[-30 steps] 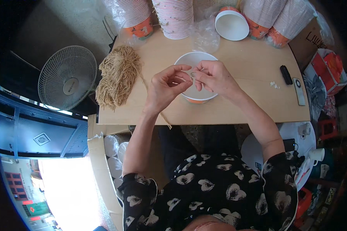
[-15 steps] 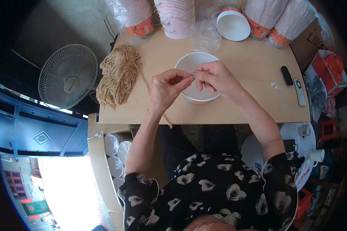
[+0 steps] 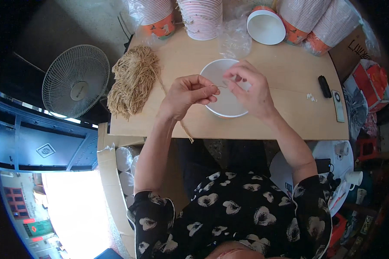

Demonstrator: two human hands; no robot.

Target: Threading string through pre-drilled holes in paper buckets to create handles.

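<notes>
Over a white paper bucket (image 3: 212,64), my left hand (image 3: 188,93) is closed, pinching a thin tan cord (image 3: 222,86) between thumb and forefinger. A short curled end of the cord sticks out past those fingertips. My right hand (image 3: 253,90) hovers just right of this end, slightly blurred, with thumb and forefinger a little apart. To the left lies a thick bundle of tan cords (image 3: 134,82). One cord strand (image 3: 186,131) hangs below my left wrist over the table's front edge. The bucket's far side and part of its opening show around my hands.
Stacked paper buckets (image 3: 201,19) line the table's back, with one bucket (image 3: 266,28) tipped on its side. Small white pieces (image 3: 311,97), a black object (image 3: 323,86) and a flat silver tool (image 3: 337,105) lie at right. A fan (image 3: 78,82) stands left.
My hands have come apart: the right has drawn back to the right from the left fingertips, and its fingers have loosened. The cord's short end now shows between them.
</notes>
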